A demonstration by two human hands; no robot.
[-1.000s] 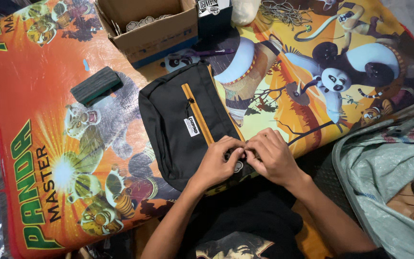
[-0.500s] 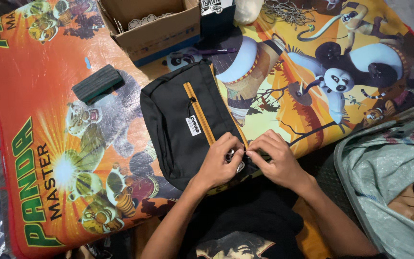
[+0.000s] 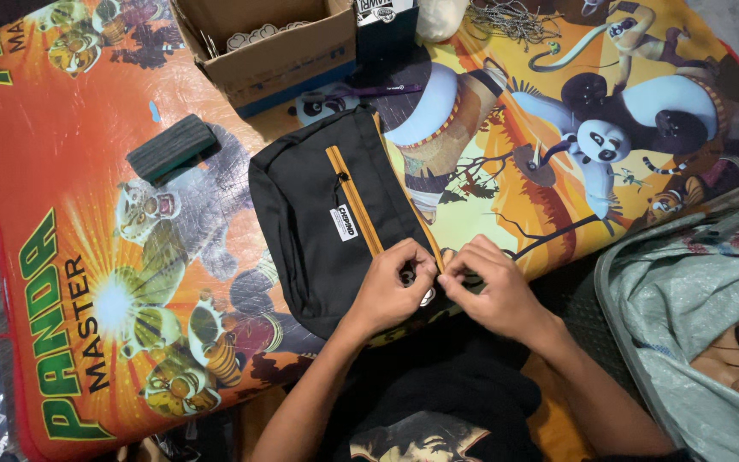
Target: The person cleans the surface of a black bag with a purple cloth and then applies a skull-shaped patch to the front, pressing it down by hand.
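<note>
**Both hands pinched at the bag's near corner**

I see the black bag [image 3: 327, 222] flat on the worktop [image 3: 87, 171], centre frame, orange zip running toward 6 o'clock. Left hand [image 3: 391, 291] and right hand [image 3: 489, 295] meet at its lower edge, each grip pinching a small metal fitting at the zip end; detail too small to tell. Green block [image 3: 170, 147] at 10 o'clock, cardboard box [image 3: 271, 51] at 12. Risk, as I judge it: the fitting slips from the fingertips, since the bag overhangs the worktop edge.
</note>
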